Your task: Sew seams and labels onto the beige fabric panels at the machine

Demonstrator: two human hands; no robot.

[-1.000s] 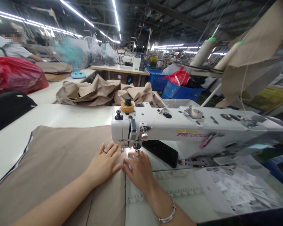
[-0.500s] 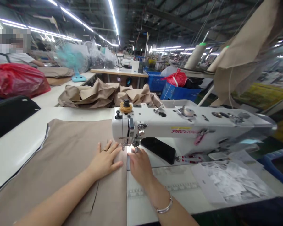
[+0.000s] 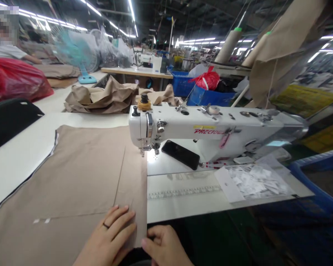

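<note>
A large beige fabric panel (image 3: 80,166) lies over the left of the white table, its right edge running under the needle area of a white sewing machine (image 3: 177,123). My left hand (image 3: 111,236) rests flat on the panel near the front edge, fingers stretched out, a dark ring on one finger. Just right of it, my right hand (image 3: 168,245) has thumb and fingers closed at the panel's right edge, pinching the cloth. Two small white tags (image 3: 41,221) lie on a seam line to the left.
A black phone (image 3: 181,154) lies under the machine arm. A printed ruler (image 3: 183,192) crosses the table front, beside a bag of white labels (image 3: 255,183). Crumpled beige cloth (image 3: 102,96) lies behind the machine. A blue basket (image 3: 322,177) stands right; a co-worker (image 3: 8,51) is far left.
Both hands have moved from beside the needle toward me, down to the table's front edge. My right hand now pinches the fabric edge. The camera view has tilted downward.
</note>
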